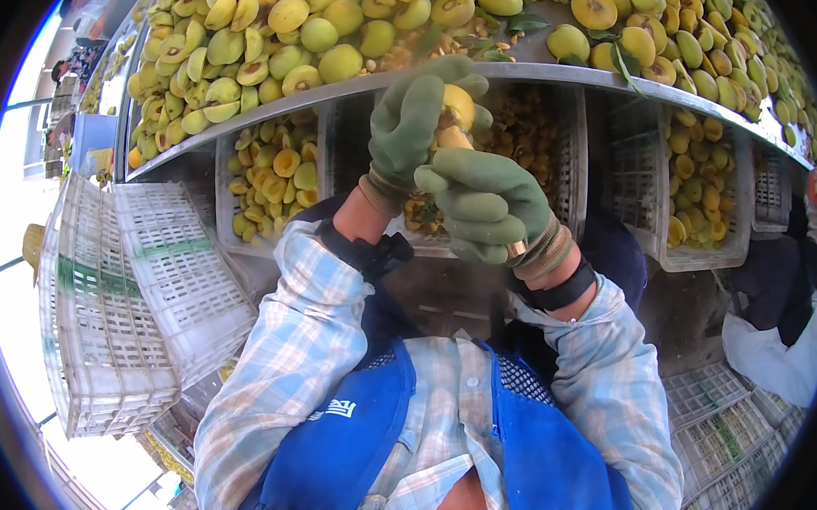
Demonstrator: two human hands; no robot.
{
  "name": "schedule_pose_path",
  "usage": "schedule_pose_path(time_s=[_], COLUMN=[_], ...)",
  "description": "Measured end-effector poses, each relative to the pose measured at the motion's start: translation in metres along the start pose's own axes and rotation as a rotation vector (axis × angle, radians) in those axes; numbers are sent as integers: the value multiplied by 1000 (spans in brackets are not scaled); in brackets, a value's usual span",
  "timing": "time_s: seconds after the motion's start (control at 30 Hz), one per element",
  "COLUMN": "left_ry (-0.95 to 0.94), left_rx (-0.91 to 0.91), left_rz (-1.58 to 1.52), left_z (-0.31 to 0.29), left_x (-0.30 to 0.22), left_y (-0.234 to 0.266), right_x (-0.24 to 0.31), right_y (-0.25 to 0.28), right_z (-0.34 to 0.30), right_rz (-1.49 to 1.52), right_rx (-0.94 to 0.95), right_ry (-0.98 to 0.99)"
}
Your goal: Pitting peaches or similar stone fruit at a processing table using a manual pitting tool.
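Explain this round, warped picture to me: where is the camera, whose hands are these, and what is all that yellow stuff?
There is no machine here. The camera sits on a person's head and looks down, and its wide lens bends the edges. The left hand and right hand, both in green gloves, are raised together around a yellow fruit; the left hand grips it. Above them a metal table is heaped with yellow-green fruit halves. Under it stand white plastic crates with more halves, and empty crates are stacked at the left.

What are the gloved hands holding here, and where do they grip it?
Left hand cups a yellow fruit around its side; right hand meets it from below, its grip hidden.
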State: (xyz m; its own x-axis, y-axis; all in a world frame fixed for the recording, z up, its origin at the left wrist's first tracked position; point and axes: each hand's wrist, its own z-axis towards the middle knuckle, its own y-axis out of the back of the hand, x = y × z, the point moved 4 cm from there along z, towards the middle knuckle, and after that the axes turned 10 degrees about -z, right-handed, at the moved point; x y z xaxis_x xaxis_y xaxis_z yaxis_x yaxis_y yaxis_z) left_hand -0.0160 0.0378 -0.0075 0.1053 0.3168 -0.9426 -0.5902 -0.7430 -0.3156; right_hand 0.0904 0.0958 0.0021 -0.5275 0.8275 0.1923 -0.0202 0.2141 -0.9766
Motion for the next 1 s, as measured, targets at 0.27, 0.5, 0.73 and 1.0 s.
schedule_pose_path(time_s=[0.27, 0.5, 0.73, 1.0], left_ry=[405, 334, 124, 256], left_rx=[60, 36, -74, -136], left_rz=[-481, -405, -143, -635], left_z=[-1, -3, -3, -2], left_x=[-1, -1, 4, 3], left_y=[-7, -13, -14, -14], right_x=[17, 6, -7, -1], right_y=[-16, 11, 7, -8], right_z=[-8, -12, 2, -5], right_rz=[-658, -320, 298, 292], right_rx=[-398, -162, 280, 472], right_ry=[13, -1, 52, 139])
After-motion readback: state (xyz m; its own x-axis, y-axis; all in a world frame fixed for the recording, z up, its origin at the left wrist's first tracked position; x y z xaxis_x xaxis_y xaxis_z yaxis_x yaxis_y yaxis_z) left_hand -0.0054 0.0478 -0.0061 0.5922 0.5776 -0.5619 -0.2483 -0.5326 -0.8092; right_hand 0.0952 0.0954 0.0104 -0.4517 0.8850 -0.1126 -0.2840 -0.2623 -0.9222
